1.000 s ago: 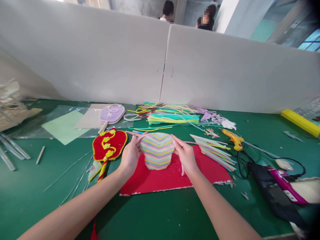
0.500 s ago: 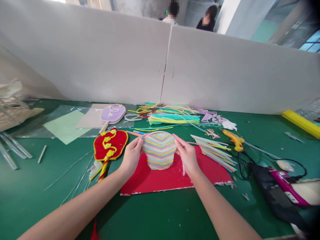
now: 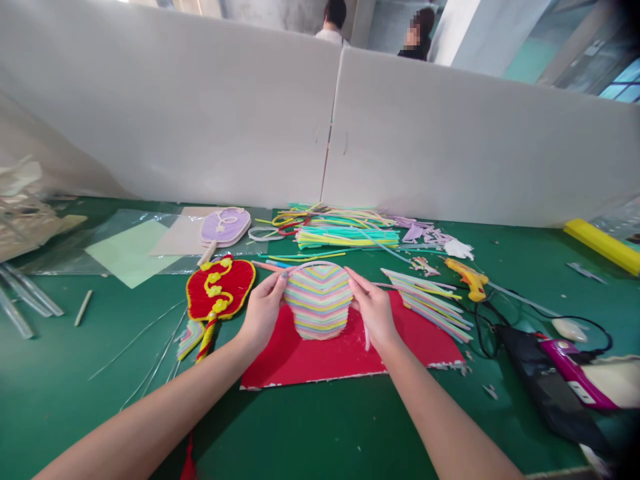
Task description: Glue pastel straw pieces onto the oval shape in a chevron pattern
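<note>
Between my hands is a pastel striped panel (image 3: 320,303) made of pipe cleaners in V-shaped rows. A pale pink pipe cleaner (image 3: 320,264) arches along its top edge. My left hand (image 3: 266,307) pinches the panel's upper left edge together with one end of that arch. On the other side my right hand (image 3: 373,310) pinches the upper right edge, and a pink end dangles below its fingers. The panel is held over a red board (image 3: 300,367). Just left of my left hand lies a red fan with yellow trim (image 3: 200,297).
Bundled pipe cleaners (image 3: 345,238) lie at the back, and cut striped lengths (image 3: 430,303) on the right. A yellow glue gun (image 3: 470,279) with its cable and a magenta power strip (image 3: 575,373) are further right. A purple fan (image 3: 226,227) rests on plastic film. A white partition (image 3: 200,113) stands behind.
My hands and the striped panel stay almost still. Beyond the partition, one person's head has shifted slightly left.
</note>
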`<state>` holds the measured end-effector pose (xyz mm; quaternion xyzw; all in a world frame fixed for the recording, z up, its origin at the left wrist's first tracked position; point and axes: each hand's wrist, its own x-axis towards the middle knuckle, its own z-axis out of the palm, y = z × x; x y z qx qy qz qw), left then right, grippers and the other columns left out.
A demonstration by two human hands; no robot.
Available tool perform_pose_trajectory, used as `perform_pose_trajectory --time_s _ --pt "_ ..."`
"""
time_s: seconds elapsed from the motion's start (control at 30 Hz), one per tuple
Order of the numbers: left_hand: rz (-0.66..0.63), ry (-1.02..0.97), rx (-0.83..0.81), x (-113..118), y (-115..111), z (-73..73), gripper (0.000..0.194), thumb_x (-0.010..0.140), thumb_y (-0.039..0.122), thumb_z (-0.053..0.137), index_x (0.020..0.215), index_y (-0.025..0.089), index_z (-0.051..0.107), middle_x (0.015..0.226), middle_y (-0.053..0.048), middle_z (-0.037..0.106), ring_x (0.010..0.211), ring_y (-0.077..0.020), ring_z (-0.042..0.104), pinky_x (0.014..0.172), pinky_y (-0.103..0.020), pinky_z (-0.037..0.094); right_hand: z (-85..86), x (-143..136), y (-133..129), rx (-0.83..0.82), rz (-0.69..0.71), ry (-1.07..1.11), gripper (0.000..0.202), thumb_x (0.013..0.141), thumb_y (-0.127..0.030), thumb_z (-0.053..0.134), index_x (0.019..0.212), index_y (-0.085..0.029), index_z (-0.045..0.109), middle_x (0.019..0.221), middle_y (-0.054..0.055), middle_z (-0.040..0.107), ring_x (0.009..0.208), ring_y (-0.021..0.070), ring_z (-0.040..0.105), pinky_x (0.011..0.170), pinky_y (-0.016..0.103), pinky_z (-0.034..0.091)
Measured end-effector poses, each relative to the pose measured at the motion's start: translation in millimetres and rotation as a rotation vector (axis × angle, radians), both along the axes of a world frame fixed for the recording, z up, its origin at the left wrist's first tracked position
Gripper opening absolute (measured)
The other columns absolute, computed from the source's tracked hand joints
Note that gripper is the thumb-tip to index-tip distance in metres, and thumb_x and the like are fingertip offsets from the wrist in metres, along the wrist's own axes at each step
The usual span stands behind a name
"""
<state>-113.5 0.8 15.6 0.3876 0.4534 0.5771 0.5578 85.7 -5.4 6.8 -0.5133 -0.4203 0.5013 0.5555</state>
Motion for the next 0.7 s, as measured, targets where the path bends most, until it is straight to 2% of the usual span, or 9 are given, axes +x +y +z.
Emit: perform_pose_trajectory --time_s 0.17,0.3,0.47,0.57,0.7 --pt "-0.016 -0.003 -0.033 -1 1 1.9 0.046 0.075 0.049 0.067 0.107 0.015 0.069 0.096 -0.008 0.072 0.084 -0.0213 0.066 0.069 -0.028 0.051 0.1 -1 0 -0.005 -0.001 0.043 0.05 0.077 -0.047 0.065 0.123 -0.03 0.061 0.123 0.005 0.064 0.099 0.0216 0.065 0.076 0.032 0.057" --pt "-0.077 0.042 -0.106 -2 3 12.3 0.049 0.07 0.046 0.072 0.108 0.015 0.067 0.096 -0.008 0.072 0.084 -0.0214 0.066 0.064 -0.026 0.051 4.1 0 2 -0.04 0.004 0.064 0.049 0.075 -0.047 0.066 0.119 -0.027 0.064 0.124 0.005 0.064 0.103 0.0233 0.064 0.077 0.033 0.057" --pt "-0.122 0.056 -0.164 -6 -1 21.1 0.05 0.067 0.042 0.075 0.109 0.017 0.065 0.095 -0.006 0.072 0.09 -0.0215 0.066 0.072 -0.028 0.054 22.3 19 4 -0.109 0.16 0.056 0.048 0.075 -0.04 0.068 0.121 -0.026 0.062 0.113 0.005 0.069 0.102 0.0218 0.065 0.079 0.032 0.057" --pt "-0.115 0.075 -0.229 -8 -6 18.0 0.046 0.067 0.041 0.075 0.105 0.017 0.066 0.097 -0.006 0.072 0.093 -0.0217 0.066 0.073 -0.027 0.054 31.0 40 4 -0.131 0.233 -0.045 0.045 0.074 -0.034 0.069 0.118 -0.025 0.063 0.108 0.006 0.071 0.094 0.0207 0.068 0.071 0.03 0.059" --pt "-0.131 0.065 -0.272 -6 -13 9.5 0.041 0.069 0.038 0.075 0.103 0.018 0.066 0.094 -0.005 0.072 0.089 -0.0206 0.066 0.069 -0.026 0.054 29.6 65 2 -0.125 0.229 -0.247 0.037 0.075 -0.035 0.068 0.108 -0.021 0.066 0.096 0.006 0.073 0.07 0.0151 0.067 0.053 0.023 0.054"
